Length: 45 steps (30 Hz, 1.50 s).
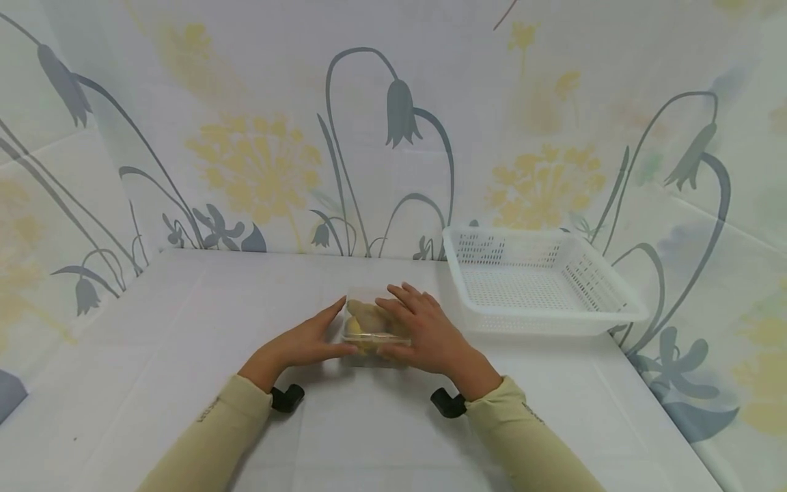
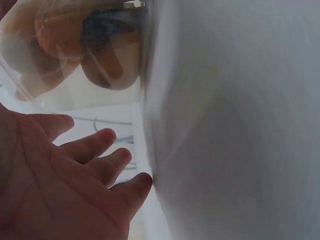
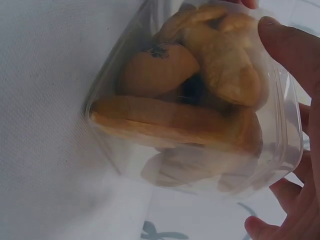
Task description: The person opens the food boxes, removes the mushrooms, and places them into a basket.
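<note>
A clear plastic food box [image 1: 373, 336] with a lid sits on the white table, packed with several bread-like pastries [image 3: 230, 65]. One brown, rounded piece [image 3: 160, 70] bears a dark mark. At the box's left side is my left hand [image 1: 305, 344], its thumb by the front edge and its other fingers spread apart beside the wall in the left wrist view. My right hand [image 1: 430, 333] lies over the right part of the lid, fingers extended. Its thumb [image 3: 287, 45] touches the front upper edge in the right wrist view.
A white perforated plastic basket [image 1: 547, 318] stands at the back right of the table. White cloth [image 1: 184, 328] covers the tabletop. Flower-patterned curtains [image 1: 393, 171] hang behind and at both sides. A grey-blue object [image 1: 9, 395] shows at the far left edge.
</note>
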Motion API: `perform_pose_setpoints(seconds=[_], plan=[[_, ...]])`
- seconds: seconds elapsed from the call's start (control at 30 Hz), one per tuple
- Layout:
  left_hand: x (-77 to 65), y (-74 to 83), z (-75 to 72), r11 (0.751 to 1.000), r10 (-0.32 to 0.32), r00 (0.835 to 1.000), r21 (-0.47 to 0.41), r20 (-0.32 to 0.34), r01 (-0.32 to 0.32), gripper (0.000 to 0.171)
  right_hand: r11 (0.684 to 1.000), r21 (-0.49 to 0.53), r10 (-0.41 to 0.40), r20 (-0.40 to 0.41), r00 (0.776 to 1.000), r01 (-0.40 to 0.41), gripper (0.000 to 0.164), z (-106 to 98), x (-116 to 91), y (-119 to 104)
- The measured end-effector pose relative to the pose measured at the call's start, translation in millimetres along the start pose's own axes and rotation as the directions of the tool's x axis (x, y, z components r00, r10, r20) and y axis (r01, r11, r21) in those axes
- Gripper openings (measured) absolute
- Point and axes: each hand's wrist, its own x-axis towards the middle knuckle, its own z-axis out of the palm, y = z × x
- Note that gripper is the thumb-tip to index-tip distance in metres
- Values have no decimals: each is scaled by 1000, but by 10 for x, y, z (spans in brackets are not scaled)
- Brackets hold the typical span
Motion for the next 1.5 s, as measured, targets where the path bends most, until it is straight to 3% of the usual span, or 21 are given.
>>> perform_pose_setpoints(seconds=[0.27, 0.43, 1.03, 1.3, 1.5], plan=[[80, 13, 70, 998, -46, 999, -36, -9, 45, 117, 1000, -6, -7, 15, 1000, 7, 79, 44, 34, 1], [110, 45, 103, 996, -41, 999, -85, -28, 39, 121, 1000, 1, -9, 16, 1000, 9, 79, 61, 46, 1], [190, 105, 228, 959, -80, 996, -277, -43, 65, 120, 995, 70, -70, -44, 997, 73, 61, 166, 53, 71], [213, 89, 273, 931, -57, 997, -364, -59, 32, 122, 990, 102, -90, -60, 994, 96, 57, 209, 27, 116], [242, 76, 311, 930, -24, 995, -368, -101, -15, 128, 985, 126, -107, -86, 991, 118, 58, 227, 15, 118]])
